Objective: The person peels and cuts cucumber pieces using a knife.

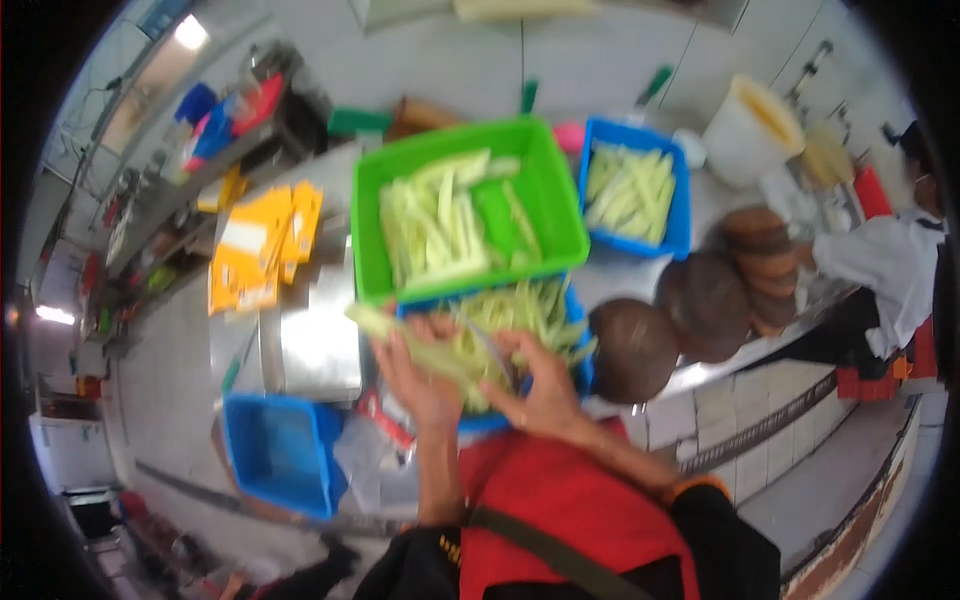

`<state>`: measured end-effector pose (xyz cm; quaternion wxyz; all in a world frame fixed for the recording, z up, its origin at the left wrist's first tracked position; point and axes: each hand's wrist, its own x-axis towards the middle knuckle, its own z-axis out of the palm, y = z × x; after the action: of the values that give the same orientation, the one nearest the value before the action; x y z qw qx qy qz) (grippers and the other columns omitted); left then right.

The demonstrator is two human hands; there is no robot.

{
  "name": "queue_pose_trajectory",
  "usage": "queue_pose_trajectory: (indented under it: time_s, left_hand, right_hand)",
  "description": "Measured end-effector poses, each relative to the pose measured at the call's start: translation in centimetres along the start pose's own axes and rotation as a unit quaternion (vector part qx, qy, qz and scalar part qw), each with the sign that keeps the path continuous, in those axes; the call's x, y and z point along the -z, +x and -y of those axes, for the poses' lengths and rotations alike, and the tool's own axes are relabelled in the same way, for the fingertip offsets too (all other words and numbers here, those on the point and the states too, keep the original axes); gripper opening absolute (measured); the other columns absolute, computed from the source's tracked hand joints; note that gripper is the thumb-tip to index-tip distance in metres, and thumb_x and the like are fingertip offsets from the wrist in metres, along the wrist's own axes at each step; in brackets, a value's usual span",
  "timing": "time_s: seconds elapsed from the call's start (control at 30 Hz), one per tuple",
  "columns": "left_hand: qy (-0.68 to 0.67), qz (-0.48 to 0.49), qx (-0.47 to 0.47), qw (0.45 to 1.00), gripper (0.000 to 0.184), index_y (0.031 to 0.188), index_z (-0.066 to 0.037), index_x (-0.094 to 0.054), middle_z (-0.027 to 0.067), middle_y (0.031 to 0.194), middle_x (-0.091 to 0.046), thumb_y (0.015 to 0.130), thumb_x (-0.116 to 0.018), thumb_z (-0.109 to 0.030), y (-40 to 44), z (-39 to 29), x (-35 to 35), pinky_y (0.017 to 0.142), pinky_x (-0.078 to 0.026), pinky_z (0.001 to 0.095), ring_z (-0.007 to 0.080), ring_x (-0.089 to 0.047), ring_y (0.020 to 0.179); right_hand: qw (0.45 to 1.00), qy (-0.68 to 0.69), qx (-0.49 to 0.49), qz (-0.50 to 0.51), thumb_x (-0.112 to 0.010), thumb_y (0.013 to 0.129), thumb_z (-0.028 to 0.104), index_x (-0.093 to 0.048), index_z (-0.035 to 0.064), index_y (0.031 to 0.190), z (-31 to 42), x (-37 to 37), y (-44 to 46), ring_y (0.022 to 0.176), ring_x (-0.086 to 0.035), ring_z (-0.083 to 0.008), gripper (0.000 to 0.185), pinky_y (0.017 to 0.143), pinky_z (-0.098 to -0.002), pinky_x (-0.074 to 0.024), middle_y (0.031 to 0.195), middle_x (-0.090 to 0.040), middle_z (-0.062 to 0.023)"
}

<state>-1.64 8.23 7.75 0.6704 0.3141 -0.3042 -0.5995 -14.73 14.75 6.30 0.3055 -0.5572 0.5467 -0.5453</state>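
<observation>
My left hand (420, 380) is closed around a long pale green vegetable piece (440, 360), which slants across the lower blue tub (572, 310). In my right hand (550, 392) is a knife (487, 345), its narrow silvery blade blurred and lying close to the vegetable. Whether blade and vegetable touch, I cannot tell. Both hands are over this tub, which holds a heap of green peelings (530, 308). Just beyond stands a bright green tub (572, 225) with long pale vegetable strips (435, 225) inside.
A smaller blue tub (683, 225) of cut strips (632, 190) sits at back right. Dark round pots (632, 350) line the right side, near another person's sleeve (865, 260). Orange packets (262, 245) and a blue tub (285, 450) are at left. A white bucket (745, 135) stands behind.
</observation>
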Motion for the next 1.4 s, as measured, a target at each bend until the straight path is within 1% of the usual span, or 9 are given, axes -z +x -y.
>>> queue_pose_trajectory:
  time_s: [0.2,0.53,0.7,0.77,0.83,0.9,1.1,1.2,1.4]
  left_hand:
    - [0.314,0.232,0.07,0.918,0.029,0.11,0.0,-0.055,0.004,0.066,-0.058,0.108,-0.042,-0.026,-1.4,0.2,-1.5,0.057,-0.049,0.0258,0.0113,-0.059,0.059]
    - [0.243,0.299,0.238,0.892,0.026,0.096,0.0,-0.058,0.0008,0.066,-0.054,0.107,-0.05,-0.023,-2.0,3.0,1.8,0.053,-0.046,0.0226,0.0076,-0.055,0.056]
    - [0.405,0.27,0.115,0.866,0.032,0.082,-0.002,-0.063,0.0008,0.067,-0.058,0.101,-0.062,-0.028,0.3,4.4,2.7,0.052,-0.041,0.0219,0.006,-0.054,0.059]
    - [0.43,0.251,0.039,0.866,0.03,0.082,-0.002,-0.063,0.0029,0.067,-0.058,0.099,-0.064,-0.027,2.3,4.1,1.2,0.052,-0.042,0.0237,0.008,-0.056,0.061]
    - [0.454,0.213,-0.076,0.862,0.028,0.082,0.0,-0.062,0.0091,0.067,-0.06,0.096,-0.067,-0.025,5.0,5.2,-0.5,0.055,-0.044,0.0305,0.0171,-0.058,0.061]
    - [0.488,0.212,-0.106,0.84,0.027,0.083,0.0,-0.062,0.0139,0.069,-0.061,0.094,-0.068,-0.024,8.4,7.6,-1.7,0.058,-0.046,0.0364,0.0238,-0.06,0.062]
    - [0.669,0.248,-0.028,0.7,0.041,0.104,0.002,-0.056,0.0234,0.081,-0.068,0.085,-0.075,-0.029,18.1,19.5,-4.9,0.066,-0.054,0.0428,0.0347,-0.07,0.081]
    - [0.73,0.252,0.069,0.632,0.077,0.133,0.007,-0.039,0.0265,0.097,-0.068,0.077,-0.08,-0.026,20.1,23.6,-4.6,0.082,-0.057,0.0442,0.0395,-0.069,0.094]
    - [0.497,0.224,0.27,0.794,0.071,0.135,0.004,-0.042,0.0201,0.103,-0.066,0.076,-0.078,-0.01,21.3,20.9,-4.5,0.083,-0.057,0.0398,0.0332,-0.069,0.098]
  right_hand:
    - [0.999,0.009,-0.049,-0.01,-0.08,0.085,0.019,-0.063,-0.0015,0.109,2.1,2.3,3.5,0.073,-0.062,-0.0109,0.036,0.059,-0.0281,-0.0473,0.093,-0.062,-0.0084]
    - [0.956,0.035,-0.154,-0.249,-0.069,0.096,0.023,-0.068,0.0036,0.095,4.8,10.1,9.1,0.05,-0.042,-0.0018,0.02,0.044,-0.0224,-0.0309,0.064,-0.053,0.0063]
    - [0.952,0.031,-0.063,-0.297,-0.071,0.095,0.028,-0.066,0.0043,0.099,-1.2,19.8,16.4,0.045,-0.04,-0.0024,0.025,0.039,-0.0213,-0.0281,0.068,-0.052,0.0031]
    - [0.842,-0.389,0.188,-0.323,-0.067,0.097,0.037,-0.067,0.0025,0.103,-6.0,21.7,17.5,0.047,-0.043,-0.0074,0.035,0.043,-0.0239,-0.0314,0.069,-0.055,-0.0001]
    - [0.943,-0.167,-0.101,-0.269,-0.059,0.1,0.046,-0.067,0.002,0.114,-5.4,19.1,14.3,0.048,-0.046,-0.0102,0.047,0.043,-0.0253,-0.0346,0.076,-0.059,-0.0033]
    - [0.948,0.038,-0.209,-0.239,-0.051,0.101,0.05,-0.068,0.0031,0.117,-5.7,15.1,10.9,0.049,-0.049,-0.0099,0.053,0.043,-0.0249,-0.0361,0.08,-0.06,-0.004]
    - [0.949,0.086,-0.291,-0.088,-0.046,0.104,0.025,-0.065,0.0041,0.105,-6.4,8.1,4.2,0.051,-0.053,-0.01,0.028,0.044,-0.0254,-0.0411,0.073,-0.058,-0.0056]
    - [0.943,0.093,-0.299,-0.109,-0.05,0.104,0.019,-0.063,0.0023,0.108,-5.9,6.8,2.6,0.053,-0.055,-0.0107,0.021,0.046,-0.0251,-0.0451,0.081,-0.06,-0.0063]
    - [0.932,0.146,-0.307,-0.129,-0.05,0.106,0.02,-0.058,0.0022,0.114,-4.5,7.4,1.5,0.053,-0.054,-0.0115,0.021,0.047,-0.025,-0.0462,0.08,-0.061,-0.0075]
